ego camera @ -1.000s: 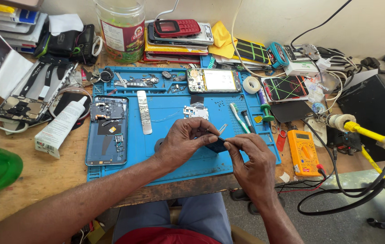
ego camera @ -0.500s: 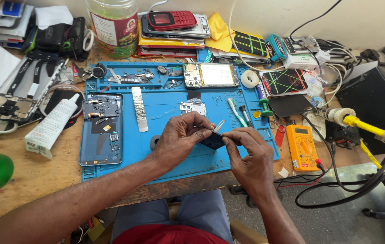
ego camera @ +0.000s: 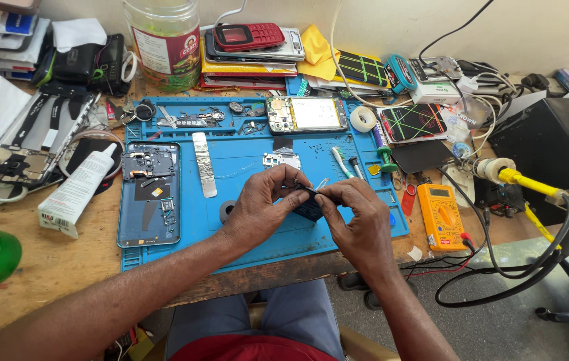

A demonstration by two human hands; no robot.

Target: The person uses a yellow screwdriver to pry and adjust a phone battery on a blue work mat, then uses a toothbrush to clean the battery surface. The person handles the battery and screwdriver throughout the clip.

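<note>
1. Both hands are sitting a little nearer the front edge of the blue mat than half a second ago, and the small dark part is staying pinched between them.
2. Left hand is curling over the part from its left side, with its fingers closed on the part's upper edge.
3. Right hand is meeting it from the right, with its fingers bent in tight and gripping the same part; thin metal tweezers are poking up just above the fingertips, though which hand is holding them I cannot tell.
4. The dark part is hanging just over the mat, between the two sets of fingertips.
5. Just beyond the fingers, a small silver bracket is lying on the mat, and farther beyond it an opened phone is resting face down.
6. Well to the left of the fingers, a blue phone back with exposed boards is lying flat, and a silver strip is lying between it and the hands.
7. To the right of the fingers, an orange meter is sitting on the counter just off the mat.
8. A white tube is lying far left of the fingers.
</note>
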